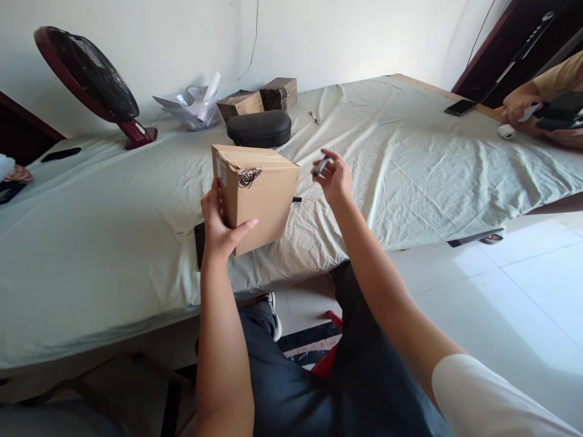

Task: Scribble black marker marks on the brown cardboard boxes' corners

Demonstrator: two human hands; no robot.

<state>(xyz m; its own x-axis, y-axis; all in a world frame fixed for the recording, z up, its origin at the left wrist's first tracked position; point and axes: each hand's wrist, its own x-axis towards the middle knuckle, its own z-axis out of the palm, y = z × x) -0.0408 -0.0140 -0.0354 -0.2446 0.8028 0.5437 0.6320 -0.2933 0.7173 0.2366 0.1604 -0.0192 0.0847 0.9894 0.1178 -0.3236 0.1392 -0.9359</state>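
Observation:
A brown cardboard box [268, 203] is tilted up at the near edge of the cloth-covered table. My left hand [223, 227] grips its left side, thumb across the front face and fingers behind. Black scribble [249, 176] marks the box's upper left corner, beside a white label on the narrow side. To the right of the box, apart from it, my right hand [336, 176] is raised and holds a marker pen [321, 165] between its fingers. A small black cap-like piece [297, 199] shows just past the box's right edge. Part of a dark flat object [199, 243] shows behind my left wrist.
Behind the box sit a black zip case [259, 128], two scribbled cardboard boxes [279, 93], a clear plastic container [194, 109] and a fan [91, 73]. A pen [314, 117] and a phone [460, 107] lie farther right. Another person's hands [521, 100] are at the right edge.

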